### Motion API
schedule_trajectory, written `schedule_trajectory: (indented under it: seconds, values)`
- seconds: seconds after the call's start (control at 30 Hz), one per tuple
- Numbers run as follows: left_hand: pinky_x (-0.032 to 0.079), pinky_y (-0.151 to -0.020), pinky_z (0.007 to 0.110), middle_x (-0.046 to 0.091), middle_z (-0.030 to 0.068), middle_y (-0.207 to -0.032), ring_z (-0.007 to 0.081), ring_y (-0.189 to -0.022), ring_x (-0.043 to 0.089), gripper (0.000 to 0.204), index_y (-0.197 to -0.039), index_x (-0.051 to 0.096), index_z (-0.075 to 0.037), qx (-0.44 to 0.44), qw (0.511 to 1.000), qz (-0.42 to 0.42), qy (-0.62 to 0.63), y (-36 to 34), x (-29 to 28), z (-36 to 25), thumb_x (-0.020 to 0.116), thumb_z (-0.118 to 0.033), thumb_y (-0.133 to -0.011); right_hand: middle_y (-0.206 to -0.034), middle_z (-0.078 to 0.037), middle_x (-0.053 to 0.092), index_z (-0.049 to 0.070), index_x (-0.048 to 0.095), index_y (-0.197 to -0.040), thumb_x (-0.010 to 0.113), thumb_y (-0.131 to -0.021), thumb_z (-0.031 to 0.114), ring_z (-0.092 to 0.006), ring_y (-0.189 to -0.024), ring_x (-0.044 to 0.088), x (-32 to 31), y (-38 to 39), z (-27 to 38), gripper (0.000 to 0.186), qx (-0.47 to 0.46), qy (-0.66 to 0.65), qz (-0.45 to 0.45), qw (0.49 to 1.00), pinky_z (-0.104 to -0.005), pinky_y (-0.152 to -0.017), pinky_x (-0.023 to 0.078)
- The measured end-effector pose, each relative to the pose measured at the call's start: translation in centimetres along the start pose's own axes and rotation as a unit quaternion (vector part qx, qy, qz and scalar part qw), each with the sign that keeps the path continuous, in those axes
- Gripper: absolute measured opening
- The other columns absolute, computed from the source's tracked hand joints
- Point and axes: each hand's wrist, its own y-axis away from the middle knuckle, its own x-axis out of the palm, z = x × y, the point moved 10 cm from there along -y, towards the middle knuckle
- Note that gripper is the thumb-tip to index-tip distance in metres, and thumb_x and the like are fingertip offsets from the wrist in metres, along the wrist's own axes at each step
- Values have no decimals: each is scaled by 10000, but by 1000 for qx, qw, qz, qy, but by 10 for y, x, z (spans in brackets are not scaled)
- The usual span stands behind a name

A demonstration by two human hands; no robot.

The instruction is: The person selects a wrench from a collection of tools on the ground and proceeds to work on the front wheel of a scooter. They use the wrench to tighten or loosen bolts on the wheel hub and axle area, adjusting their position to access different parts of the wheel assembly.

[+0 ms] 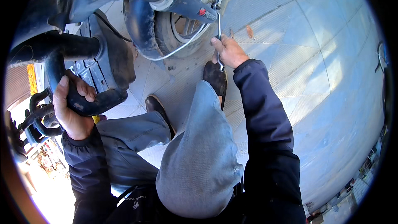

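My left hand (pixel 74 110) is wrapped round a thick black looped bar (pixel 105 103) on the motorbike at left. In front of me my right hand (pixel 230 51) holds a silver wrench (pixel 219 27), thumb along its shaft. The wrench stands roughly upright in view, its lower bent end showing below my fingers. Its upper end is at the tip of the dark fork leg (pixel 190 6), beside the wheel (pixel 166 29); whether it sits on a nut there is too small to tell. A pale cable (pixel 176 54) curves below the wheel.
A black mudguard (pixel 139 25) partly covers the tyre. My dark shoes (pixel 214 79) stand on the tiled floor (pixel 298 54), the right one just below the wrench. A dry brown leaf (pixel 249 32) lies right of the wheel. More black bars (pixel 39 118) show at far left.
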Motion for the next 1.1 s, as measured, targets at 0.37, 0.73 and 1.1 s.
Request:
schedule_trajectory:
  seconds: [0.37, 0.73, 1.1]
  values:
    - [422, -621, 264, 488, 33, -677, 132, -574, 486, 335, -1057, 492, -34, -4, 1000, -18, -9, 2, 0, 0, 602, -301, -887, -837, -304, 635, -58, 551, -925, 495, -941, 272, -466, -876, 617, 3, -10, -14, 335, -48, 194, -118, 973, -513, -805, 469]
    - [431, -605, 264, 506, 40, -679, 138, -579, 497, 281, -1009, 511, -34, 5, 1000, -22, -8, 1, -4, -3, 589, -282, -903, -818, -263, 655, -3, 528, -945, 496, -887, 195, -460, -812, 630, 11, -1, -7, 209, 71, 193, -291, 934, -537, -747, 466]
    - [470, -585, 287, 550, 78, -656, 168, -557, 551, 267, -929, 515, -35, 27, 998, -33, -45, 1, -1, -11, 580, -291, -888, -789, -274, 650, 9, 503, -1020, 464, -965, 328, -461, -772, 631, 24, -4, -23, 327, 141, 129, -376, 907, -535, -717, 483]
